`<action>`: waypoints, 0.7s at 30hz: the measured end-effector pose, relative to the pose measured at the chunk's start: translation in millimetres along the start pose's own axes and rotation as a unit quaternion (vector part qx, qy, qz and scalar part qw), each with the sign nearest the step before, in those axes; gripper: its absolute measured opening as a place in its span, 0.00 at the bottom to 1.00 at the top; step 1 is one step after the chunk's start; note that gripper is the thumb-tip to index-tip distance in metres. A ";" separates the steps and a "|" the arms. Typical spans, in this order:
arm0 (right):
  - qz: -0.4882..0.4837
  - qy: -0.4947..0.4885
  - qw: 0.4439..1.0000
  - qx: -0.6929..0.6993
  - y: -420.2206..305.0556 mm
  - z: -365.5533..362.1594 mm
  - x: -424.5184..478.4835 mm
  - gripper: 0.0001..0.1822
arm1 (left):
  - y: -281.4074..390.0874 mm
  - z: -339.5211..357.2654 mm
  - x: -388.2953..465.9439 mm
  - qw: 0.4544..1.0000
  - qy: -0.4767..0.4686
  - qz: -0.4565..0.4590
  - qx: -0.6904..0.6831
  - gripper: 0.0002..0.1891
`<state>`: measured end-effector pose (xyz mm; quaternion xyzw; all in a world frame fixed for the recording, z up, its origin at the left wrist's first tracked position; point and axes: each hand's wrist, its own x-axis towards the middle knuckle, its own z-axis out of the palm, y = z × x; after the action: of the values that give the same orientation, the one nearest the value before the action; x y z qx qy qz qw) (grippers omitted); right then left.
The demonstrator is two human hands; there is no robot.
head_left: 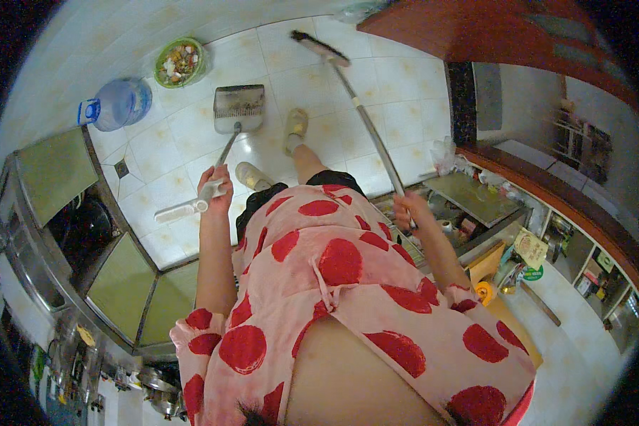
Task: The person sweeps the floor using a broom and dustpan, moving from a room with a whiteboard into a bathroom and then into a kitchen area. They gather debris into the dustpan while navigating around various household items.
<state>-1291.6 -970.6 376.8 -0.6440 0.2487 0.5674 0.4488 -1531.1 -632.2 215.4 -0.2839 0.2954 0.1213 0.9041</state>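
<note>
My left hand (221, 186) is closed around the upper handle of a long-handled dustpan (238, 109). Its pan rests on the tiled floor ahead of my feet, with a toothed strip across it and dark residue towards its far edge. A pale grip piece sticks out to the left of that hand. In my right hand (412, 209) is the top end of the metal pole of a broom (373, 133). The broom's dark-bristled head lies farther out, right of the dustpan, near the far part of the floor.
By the left wall are a large blue water jug (121, 105) and a green waste basket (178, 63) full of scraps. Green cabinet doors (58, 173) line the left. An open cabinet (471, 199) and a wood-edged shelf (554, 197) are at right. My slippered feet (296, 125) stand between.
</note>
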 end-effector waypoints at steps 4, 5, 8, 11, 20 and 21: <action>-0.054 -0.048 0.997 -0.010 -48.9 -2.8 82.8 0.14 | -14.5 -4.8 -21.5 0.994 -0.016 -0.028 -0.104 0.06; -0.056 -0.060 0.997 0.012 -63.5 -0.9 108.5 0.13 | -19.1 -6.9 -25.6 0.995 -0.031 -0.032 -0.084 0.06; 0.015 -0.108 0.987 0.117 -101.2 24.5 182.9 0.12 | -27.9 -13.0 -35.1 0.994 -0.061 -0.039 -0.076 0.05; 0.000 -0.057 0.998 0.035 -101.8 69.6 222.9 0.09 | -33.5 -18.8 -39.0 0.994 -0.044 -0.006 -0.095 0.05; -0.007 -0.035 0.981 -0.193 -28.7 110.0 194.4 0.08 | -33.6 -31.9 -51.6 0.993 -0.075 -0.002 -0.094 0.06; 0.001 -0.057 0.971 -0.233 -24.4 104.6 181.8 0.08 | -33.1 -32.9 -52.7 0.995 -0.055 0.016 -0.080 0.06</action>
<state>-1282.2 -834.7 215.4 -0.6976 0.0841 0.6456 0.2991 -1575.6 -681.0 240.0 -0.3431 0.2386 0.1741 0.8916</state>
